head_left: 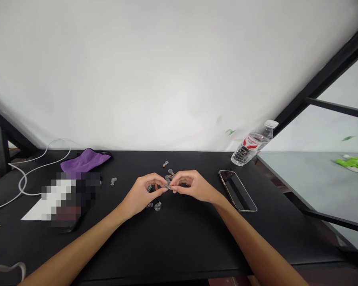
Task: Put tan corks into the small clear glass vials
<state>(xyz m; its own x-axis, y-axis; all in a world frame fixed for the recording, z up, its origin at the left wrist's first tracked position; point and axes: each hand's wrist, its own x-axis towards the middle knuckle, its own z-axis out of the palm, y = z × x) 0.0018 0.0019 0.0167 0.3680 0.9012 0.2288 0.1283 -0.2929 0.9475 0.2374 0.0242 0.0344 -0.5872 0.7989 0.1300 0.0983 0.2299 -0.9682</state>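
Over the middle of the black table, my left hand [147, 192] and my right hand [189, 186] meet fingertip to fingertip. Thumb and forefinger of my left hand pinch a tiny clear glass bottle [167, 186]. The fingertips of my right hand close on its other end; whether a cork is between them is too small to tell. Several similar glass bottles lie around and behind the hands, one with a cork [166, 163] farther back, a round one [158, 206] in front. Another small glass bottle [113, 181] lies apart to the left.
A smartphone [238, 191] lies right of my hands, with a water bottle [253, 143] standing behind it. On the left are a purple cloth [86, 159], white paper [35, 209], a blurred-out patch and a looping white cable [23, 179]. A white wall closes off the back.
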